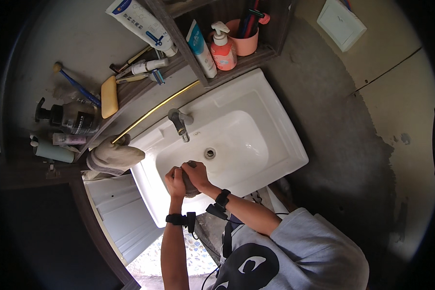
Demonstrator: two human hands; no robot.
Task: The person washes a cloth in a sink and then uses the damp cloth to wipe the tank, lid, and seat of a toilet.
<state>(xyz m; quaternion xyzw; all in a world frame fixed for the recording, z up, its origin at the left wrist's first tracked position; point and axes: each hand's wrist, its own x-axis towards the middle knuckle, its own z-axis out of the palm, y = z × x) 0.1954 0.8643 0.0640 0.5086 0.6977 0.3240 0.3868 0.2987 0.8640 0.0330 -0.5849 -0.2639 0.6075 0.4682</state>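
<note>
Over the left part of a white ceramic washbasin (235,181), both my hands grip a bunched, dark brown cloth. My left hand (175,182) is closed on its left side. Close beside it, my right hand (197,175) holds the cloth's (189,186) upper and right side. The cloth's lower end hangs below my fingers; its underside is hidden. A dark and chrome faucet (179,123) stands just beyond my hands, and the metal drain (210,153) lies to their upper right. Whether water runs cannot be told.
A greyish towel (112,156) hangs left of the basin. Wooden shelves above hold a yellow soap bar (109,96), a black pump bottle (80,117), a white tube (141,25), a pink pump bottle (223,54) and a pink cup (244,41). Thin cables hang from my wrist straps.
</note>
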